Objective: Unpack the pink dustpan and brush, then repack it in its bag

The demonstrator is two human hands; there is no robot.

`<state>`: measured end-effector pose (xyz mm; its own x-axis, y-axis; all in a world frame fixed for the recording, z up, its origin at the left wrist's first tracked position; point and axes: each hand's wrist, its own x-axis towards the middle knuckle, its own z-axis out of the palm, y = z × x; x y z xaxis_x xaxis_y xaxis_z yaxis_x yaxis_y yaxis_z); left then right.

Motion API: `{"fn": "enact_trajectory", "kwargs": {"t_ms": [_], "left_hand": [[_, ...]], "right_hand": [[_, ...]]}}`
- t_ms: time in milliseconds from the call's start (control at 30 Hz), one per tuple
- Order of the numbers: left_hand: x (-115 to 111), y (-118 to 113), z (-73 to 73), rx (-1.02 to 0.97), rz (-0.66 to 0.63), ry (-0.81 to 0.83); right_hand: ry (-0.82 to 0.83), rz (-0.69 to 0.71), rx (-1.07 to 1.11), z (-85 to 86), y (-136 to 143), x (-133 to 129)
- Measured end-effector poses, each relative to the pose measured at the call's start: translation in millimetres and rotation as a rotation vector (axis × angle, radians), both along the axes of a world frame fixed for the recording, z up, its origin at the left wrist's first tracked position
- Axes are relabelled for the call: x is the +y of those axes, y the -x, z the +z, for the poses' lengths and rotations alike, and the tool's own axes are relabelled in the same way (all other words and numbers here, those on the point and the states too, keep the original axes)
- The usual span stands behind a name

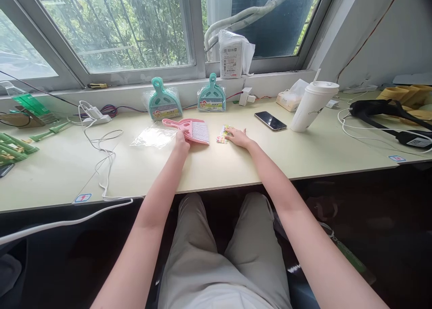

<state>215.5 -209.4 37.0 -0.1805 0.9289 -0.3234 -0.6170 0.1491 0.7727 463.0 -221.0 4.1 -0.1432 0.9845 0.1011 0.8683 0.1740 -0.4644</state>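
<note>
A pink dustpan and brush set [199, 131] lies at the middle of the desk, its handle pointing left. Fingers of my left hand [182, 140] are closed on its near left edge. To the right, my right hand [238, 137] rests with fingers stretched over a small colourful printed card [222, 136], partly covering it. Crumpled clear plastic wrap [153, 137] lies left of the pink set. Behind stand two wrapped teal dustpan sets, one on the left [164, 102] and one on the right [211, 95], leaning against the sill.
Right of my hand are a phone [270, 120], a white lidded cup with straw [312, 106] and a tissue pack [292, 96]. White cables [107, 154] run across the desk's left side. Green bundled items [15, 147] lie far left, a black strap [388, 115] far right.
</note>
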Motion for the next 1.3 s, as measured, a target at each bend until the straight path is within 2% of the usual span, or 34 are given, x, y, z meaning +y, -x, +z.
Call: {"fn": "enact_trajectory", "kwargs": {"t_ms": [167,333,400,500,567,633,767,867,1033,1167,1300], "left_hand": [[6,-2,-8.8,0.051,-0.086,-0.036],[10,-6,-18.0,0.105,-0.159,-0.079],[10,-7,-19.4,0.126,-0.171,-0.09],[8,-10,-18.4,0.143,-0.16,-0.119],[3,-12,-16.5,0.138,-0.177,-0.17],[-2,-15,-14.6,0.122,-0.24,-0.262],[-9,-17,-12.6,0.1,-0.404,-0.439],[-10,-17,-12.9,0.127,-0.411,-0.479],[-9,-16,-15.1,0.167,-0.401,-0.53],[-9,-16,-16.5,0.165,-0.4,-0.54],[-8,-17,-15.8,0.137,-0.363,-0.506]], "right_hand": [[-0.066,-0.058,-0.072,2.3,0,-3],[-0.199,-0.234,-0.157,5.9,-1,-6],[-0.226,-0.334,-0.058,9.1,-5,-5],[-0.328,-0.408,0.256,18.5,-5,-5],[-0.448,-0.359,0.391,26.6,1,-9],[-0.522,-0.26,0.404,33.1,15,-16],[-0.428,0.016,0.239,32.7,47,-29],[-0.326,0.197,0.095,24.8,58,-29],[-0.218,0.178,0.043,16.8,55,-22],[-0.232,0.168,0.031,14.3,54,-21],[-0.303,0.088,0.056,15.8,55,-23]]}}
